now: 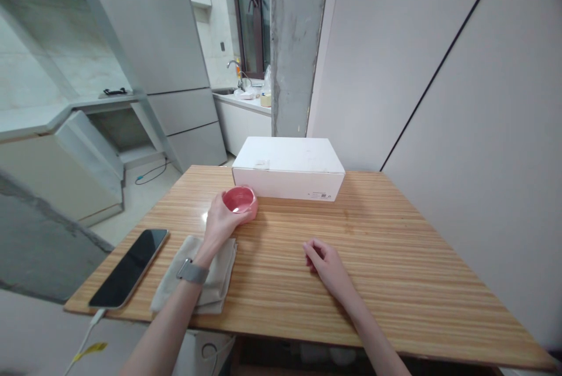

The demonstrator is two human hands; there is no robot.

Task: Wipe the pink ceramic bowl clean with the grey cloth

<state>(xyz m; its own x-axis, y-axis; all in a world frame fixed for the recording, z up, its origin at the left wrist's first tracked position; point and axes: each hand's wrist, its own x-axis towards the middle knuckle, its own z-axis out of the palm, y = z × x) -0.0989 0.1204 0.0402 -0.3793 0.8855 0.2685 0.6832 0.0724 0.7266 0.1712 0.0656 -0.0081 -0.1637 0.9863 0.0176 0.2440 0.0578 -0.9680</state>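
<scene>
A small pink bowl [248,212] is upright on the wooden table [386,259], close to the front of a white box. My left hand [219,219] grips the bowl's side, thumb along the near wall and the other fingers partly hidden behind it. Under my left wrist, which wears a grey-banded watch [193,272], lies a folded light grey cloth [219,282]. My right hand [324,262] rests on the table right of the cloth, its fingers curled in loosely and nothing visible in them.
The white box [290,156] stands at the table's far edge. A black phone [130,267] lies at the left edge, with a white charging cable [90,329] hanging off the front. Behind are a tall fridge [153,30], a sink counter and a white wall on the right.
</scene>
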